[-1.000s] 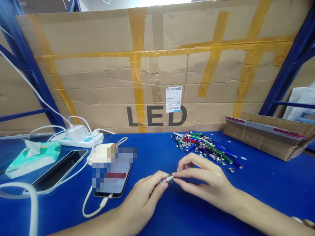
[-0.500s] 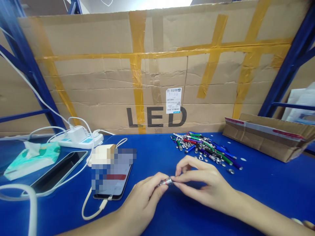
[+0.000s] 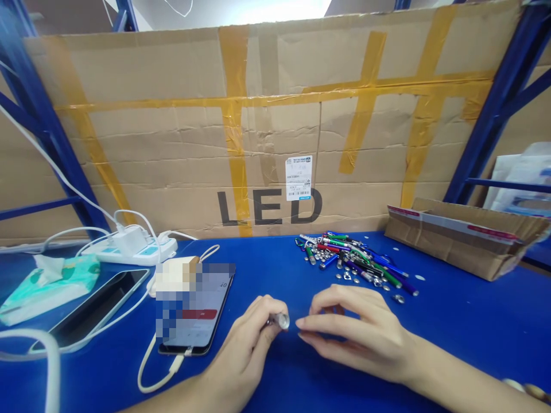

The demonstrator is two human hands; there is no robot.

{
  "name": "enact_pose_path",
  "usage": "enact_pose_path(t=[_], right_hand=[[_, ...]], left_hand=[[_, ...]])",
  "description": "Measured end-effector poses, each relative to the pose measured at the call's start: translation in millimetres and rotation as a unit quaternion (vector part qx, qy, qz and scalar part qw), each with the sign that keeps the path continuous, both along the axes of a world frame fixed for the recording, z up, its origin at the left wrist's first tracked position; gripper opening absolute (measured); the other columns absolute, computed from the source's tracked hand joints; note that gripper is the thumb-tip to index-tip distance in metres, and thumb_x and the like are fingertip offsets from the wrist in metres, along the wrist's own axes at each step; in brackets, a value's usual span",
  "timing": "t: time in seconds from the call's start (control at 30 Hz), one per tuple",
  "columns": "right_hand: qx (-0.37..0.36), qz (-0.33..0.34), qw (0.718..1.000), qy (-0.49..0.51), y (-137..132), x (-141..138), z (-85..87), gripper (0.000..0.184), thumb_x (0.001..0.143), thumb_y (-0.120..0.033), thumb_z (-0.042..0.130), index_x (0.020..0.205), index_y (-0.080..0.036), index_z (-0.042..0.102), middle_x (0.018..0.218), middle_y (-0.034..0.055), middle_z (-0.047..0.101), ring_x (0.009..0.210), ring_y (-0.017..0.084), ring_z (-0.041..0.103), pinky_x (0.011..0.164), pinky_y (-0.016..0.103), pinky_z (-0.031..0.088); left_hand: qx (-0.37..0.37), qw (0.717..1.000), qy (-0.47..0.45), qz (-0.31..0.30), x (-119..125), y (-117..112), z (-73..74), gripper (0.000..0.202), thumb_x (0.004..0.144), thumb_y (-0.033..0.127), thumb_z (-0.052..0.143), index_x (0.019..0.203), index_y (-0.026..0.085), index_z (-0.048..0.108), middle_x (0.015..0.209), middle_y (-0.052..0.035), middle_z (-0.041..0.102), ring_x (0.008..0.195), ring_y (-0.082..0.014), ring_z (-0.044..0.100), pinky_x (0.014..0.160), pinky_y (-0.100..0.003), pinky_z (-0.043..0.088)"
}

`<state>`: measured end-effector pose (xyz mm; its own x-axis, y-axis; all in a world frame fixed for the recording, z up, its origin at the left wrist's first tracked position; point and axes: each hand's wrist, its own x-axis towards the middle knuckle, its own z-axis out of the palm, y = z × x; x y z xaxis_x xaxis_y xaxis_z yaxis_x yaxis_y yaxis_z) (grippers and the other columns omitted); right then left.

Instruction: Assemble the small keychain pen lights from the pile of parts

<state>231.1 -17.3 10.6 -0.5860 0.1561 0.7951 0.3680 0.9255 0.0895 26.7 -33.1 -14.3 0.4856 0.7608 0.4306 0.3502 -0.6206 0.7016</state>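
Between the thumb and fingers of my left hand is a small silver flashlight. Its round end faces right; most of its body is hidden in the grip. My right hand hovers just to the right, apart from it. The thumb and index finger are slightly spread, with nothing visible between their tips. Beyond the right hand lies a pile of slim metal tubes in blue, green, red, purple, black and silver, mixed with clips and small silver round parts.
A phone on a charging cable lies left of my hands, beside a second phone, a tissue pack and a power strip. A cardboard tray stands at the back right. A large carton walls the back.
My right fingertips have come away from the flashlight's end and moved slightly right. The flashlight's end has turned more toward me in my left hand. The view has shifted slightly.
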Motion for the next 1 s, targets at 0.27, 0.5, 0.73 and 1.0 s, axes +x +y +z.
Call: enact_pose_path(t=[0.27,0.5,0.73,1.0], right_hand=[[-0.008,-0.012,0.998,-0.057,-0.7,-2.6,-0.5,0.015,0.082,-0.022,0.057,0.096,-0.02,0.063,0.083,0.0022,0.061,0.06,0.007,0.053,0.052,0.018,0.043],[-0.018,-0.041,0.999,-0.016,7.2,0.4,-2.6,0.017,0.082,-0.024,0.057,0.097,-0.018,0.063,0.082,0.0025,0.06,0.059,0.007,0.055,0.052,0.017,0.045],[-0.122,-0.282,0.952,0.007,41.8,24.6,-3.2,0.024,0.077,-0.032,0.058,0.098,-0.023,0.063,0.101,0.0053,0.06,0.082,0.018,0.061,0.067,0.029,0.052],[-0.234,-0.318,0.911,-0.123,62.6,34.0,-25.9,0.055,0.078,-0.05,0.053,0.122,-0.017,0.051,0.128,0.013,0.05,0.119,0.03,0.043,0.098,0.05,0.034]], left_hand=[[0.001,1.0,0.028,-0.012,0.8,1.6,1.0,0.018,0.093,0.015,0.033,0.084,0.023,0.047,0.085,0.0017,0.055,0.081,-0.0134,0.047,0.081,-0.023,0.033],[-0.101,0.995,0.02,0.005,4.3,0.1,6.0,0.016,0.092,0.028,0.038,0.086,0.021,0.051,0.075,0.002,0.052,0.071,-0.0133,0.049,0.067,-0.021,0.037],[-0.209,0.974,-0.047,0.072,3.8,2.3,9.1,0.025,0.09,0.042,0.037,0.09,0.021,0.051,0.068,0.0032,0.048,0.064,-0.0121,0.044,0.059,-0.022,0.034],[-0.237,0.965,-0.086,0.07,4.5,3.1,9.6,0.028,0.089,0.045,0.039,0.088,0.019,0.051,0.066,0.0035,0.046,0.06,-0.0112,0.042,0.055,-0.022,0.031]])
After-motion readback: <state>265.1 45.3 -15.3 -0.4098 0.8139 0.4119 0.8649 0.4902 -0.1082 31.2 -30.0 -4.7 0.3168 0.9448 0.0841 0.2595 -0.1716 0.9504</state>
